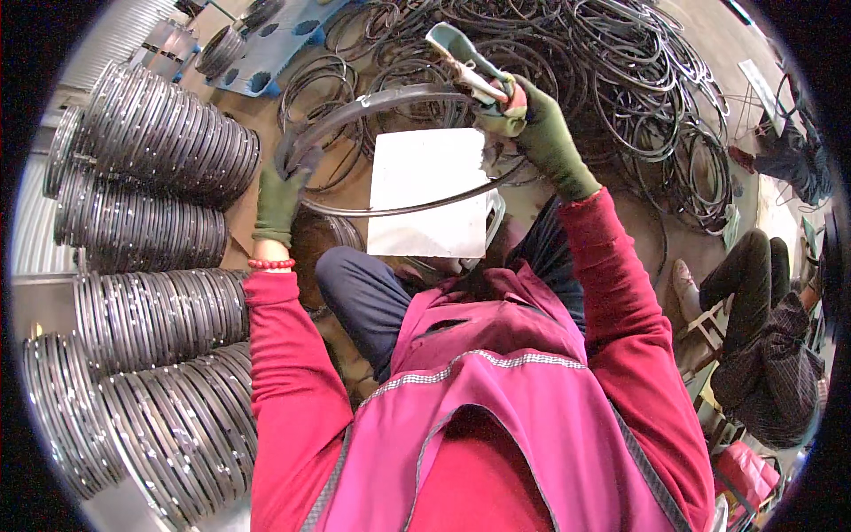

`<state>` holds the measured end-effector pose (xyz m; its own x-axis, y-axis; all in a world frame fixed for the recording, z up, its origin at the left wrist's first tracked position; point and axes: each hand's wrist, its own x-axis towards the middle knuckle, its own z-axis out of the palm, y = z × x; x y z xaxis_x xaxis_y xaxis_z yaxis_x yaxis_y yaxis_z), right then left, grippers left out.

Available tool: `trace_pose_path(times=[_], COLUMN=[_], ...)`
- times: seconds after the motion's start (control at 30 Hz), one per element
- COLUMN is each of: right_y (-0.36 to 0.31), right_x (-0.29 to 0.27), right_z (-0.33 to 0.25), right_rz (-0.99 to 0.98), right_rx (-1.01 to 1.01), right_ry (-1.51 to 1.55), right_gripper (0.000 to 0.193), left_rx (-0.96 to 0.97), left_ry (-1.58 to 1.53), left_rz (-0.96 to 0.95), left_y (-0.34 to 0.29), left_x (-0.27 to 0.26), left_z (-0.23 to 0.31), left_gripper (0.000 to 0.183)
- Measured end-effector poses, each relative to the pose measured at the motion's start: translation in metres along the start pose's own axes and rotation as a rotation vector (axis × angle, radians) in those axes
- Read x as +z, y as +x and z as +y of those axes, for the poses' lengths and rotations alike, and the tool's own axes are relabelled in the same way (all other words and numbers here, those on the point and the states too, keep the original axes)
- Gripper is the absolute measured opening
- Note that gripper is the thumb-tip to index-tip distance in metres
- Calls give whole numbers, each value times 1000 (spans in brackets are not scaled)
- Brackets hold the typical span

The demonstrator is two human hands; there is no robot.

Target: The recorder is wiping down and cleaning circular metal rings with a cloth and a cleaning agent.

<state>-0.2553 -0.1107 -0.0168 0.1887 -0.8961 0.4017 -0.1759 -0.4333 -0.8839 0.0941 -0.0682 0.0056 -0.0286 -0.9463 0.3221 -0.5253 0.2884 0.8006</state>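
A thin black ring (399, 97), like a wheel rim, is held up in front of me, tilted over a white board (427, 177) near my knees. My left hand (285, 184), in an olive and grey glove, is closed around the ring's left side. On the far right side of the ring, my gloved right hand (548, 142) grips a bunched, pale green and orange cloth (456, 51) against it. The right fingers are partly covered by the cloth. A small light mark shows on the ring's upper edge.
Tall stacks of black rings (164, 133) line the left side. A tangled heap of loose rings (620, 71) lies on the floor ahead. A blue pallet (284, 40) stands at the far left. Another person (762, 355) sits at the right, near a pink bundle (746, 474).
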Motion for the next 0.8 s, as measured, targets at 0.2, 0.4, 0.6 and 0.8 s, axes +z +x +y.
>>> trace_pose_path(times=[0.2, 0.4, 0.6, 0.8], right_y=[0, 3, -3, 12], right_x=[5, -21, -35, 57], right_z=[-35, -36, -39, -56], right_rz=[-75, 9, -152, -136], right_rx=[75, 177, 465, -195], right_ry=[-317, 592, 633, -793], right_gripper=[55, 26, 32, 30], left_rx=[384, 234, 170, 165], left_ry=[615, 615, 626, 857], left_rz=[-226, -147, -85, -37], left_y=[27, 32, 19, 19], left_x=[42, 58, 51, 66], left_z=[101, 68, 67, 76], left_gripper=[63, 36, 28, 26])
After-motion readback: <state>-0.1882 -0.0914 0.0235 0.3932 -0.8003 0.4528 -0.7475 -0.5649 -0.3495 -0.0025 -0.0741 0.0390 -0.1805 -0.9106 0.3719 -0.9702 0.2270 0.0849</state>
